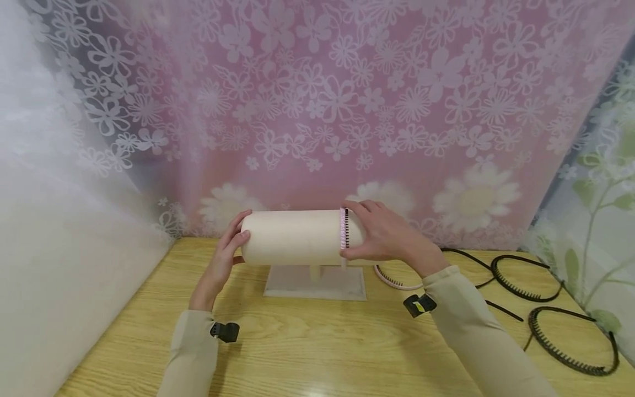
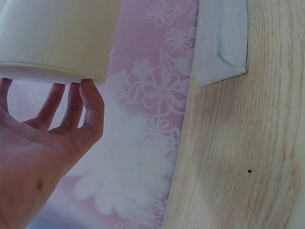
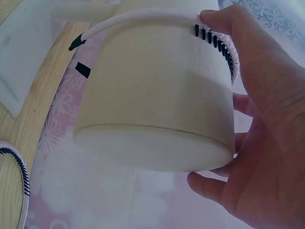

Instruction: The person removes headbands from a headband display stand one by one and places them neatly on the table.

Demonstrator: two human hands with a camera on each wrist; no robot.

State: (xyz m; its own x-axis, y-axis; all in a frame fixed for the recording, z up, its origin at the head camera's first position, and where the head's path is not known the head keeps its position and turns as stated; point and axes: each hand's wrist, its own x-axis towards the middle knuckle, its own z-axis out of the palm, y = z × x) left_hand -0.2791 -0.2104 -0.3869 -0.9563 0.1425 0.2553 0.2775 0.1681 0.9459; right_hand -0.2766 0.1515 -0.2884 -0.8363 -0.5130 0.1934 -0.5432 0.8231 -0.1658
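Observation:
A cream padded cylinder (image 1: 292,237) lies level on a short post above a flat pale base (image 1: 317,286). Near its right end, a pink-and-white headband (image 1: 343,231) with black comb teeth arches over it. My left hand (image 1: 225,259) grips the cylinder's left end; the left wrist view shows the bent fingers (image 2: 94,102) touching its end rim. With thumb and fingers, my right hand (image 1: 387,234) pinches the headband, thumb on the front and fingertips over the top. In the right wrist view, the headband's dark tip (image 3: 77,42) stands off the cylinder's side.
Right of the stand, another pink-and-white headband (image 1: 392,280) lies on the wooden table (image 1: 317,347), partly behind my right arm. Several black toothed headbands (image 1: 572,361) lie farther right. A pink floral curtain (image 1: 307,110) hangs close behind the stand, and a white wall (image 1: 74,220) rises at left.

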